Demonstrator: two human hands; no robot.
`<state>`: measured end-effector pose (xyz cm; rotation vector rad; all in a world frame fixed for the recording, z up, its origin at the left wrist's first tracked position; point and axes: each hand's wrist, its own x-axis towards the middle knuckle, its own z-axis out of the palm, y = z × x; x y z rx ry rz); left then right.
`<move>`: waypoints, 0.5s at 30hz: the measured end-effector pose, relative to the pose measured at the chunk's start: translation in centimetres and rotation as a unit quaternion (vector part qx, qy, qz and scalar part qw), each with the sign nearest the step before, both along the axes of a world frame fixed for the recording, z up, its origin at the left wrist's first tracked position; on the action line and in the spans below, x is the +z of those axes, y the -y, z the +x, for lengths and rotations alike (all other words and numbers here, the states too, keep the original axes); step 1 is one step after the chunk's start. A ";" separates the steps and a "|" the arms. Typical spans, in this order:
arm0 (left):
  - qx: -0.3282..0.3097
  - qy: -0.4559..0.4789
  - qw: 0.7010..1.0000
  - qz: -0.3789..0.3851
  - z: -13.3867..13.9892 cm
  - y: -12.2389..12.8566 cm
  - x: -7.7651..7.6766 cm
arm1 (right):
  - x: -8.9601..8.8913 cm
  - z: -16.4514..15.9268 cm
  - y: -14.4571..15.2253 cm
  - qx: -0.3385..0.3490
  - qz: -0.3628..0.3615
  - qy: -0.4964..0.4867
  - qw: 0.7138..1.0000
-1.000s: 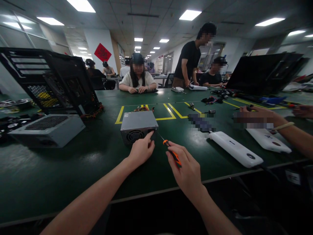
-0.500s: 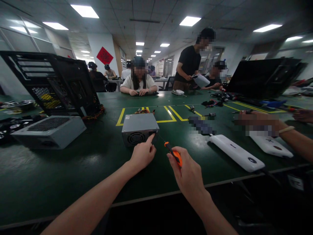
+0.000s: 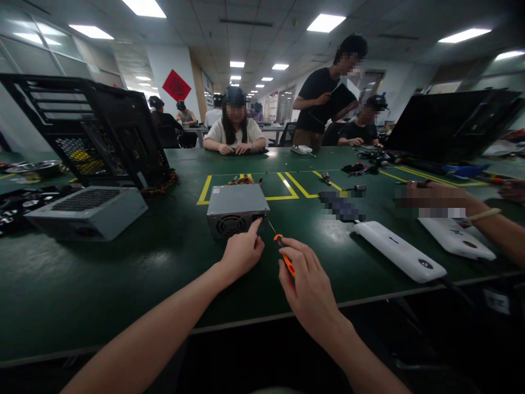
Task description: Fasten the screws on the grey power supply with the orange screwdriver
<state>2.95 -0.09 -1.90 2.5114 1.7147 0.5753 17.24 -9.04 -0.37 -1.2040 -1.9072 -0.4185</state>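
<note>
A grey computer power supply (image 3: 238,199) sits on the green table ahead of me, its fan grille facing me and coloured cables behind it. My left hand (image 3: 241,253) reaches it with the index finger stretched onto the socket end of the front face. The other fingers of that hand are curled, and nothing shows in them. In my right hand (image 3: 309,279) is a screwdriver (image 3: 289,266) with an orange and black handle. Its thin shaft points up and left, the tip close to the right front edge of the power supply. Whether the tip touches, I cannot tell.
A second power supply (image 3: 88,212) and a black computer case (image 3: 118,131) stand at the left. On the right lie a white device (image 3: 397,250) and a similar one (image 3: 457,239) beside a co-worker's hand. Yellow tape (image 3: 283,197) marks the table. Other people sit or stand beyond.
My right hand has moved slightly left and up, bringing the screwdriver tip nearer the power supply. My left finger stays on it. The standing person's white-backed item has been raised.
</note>
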 end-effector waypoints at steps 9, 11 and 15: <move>0.009 -0.018 1.000 -0.014 0.1 0.2 0.3 | -0.5 0.2 0.1 -0.007 -0.038 -0.003 0.999; 0.004 -0.016 1.000 -0.009 0.1 0.3 0.3 | -0.5 0.1 0.2 0.000 -0.029 0.006 1.000; 0.002 -0.017 1.000 -0.009 0.0 0.2 0.2 | -0.4 0.4 -0.1 -0.053 -0.021 -0.021 0.998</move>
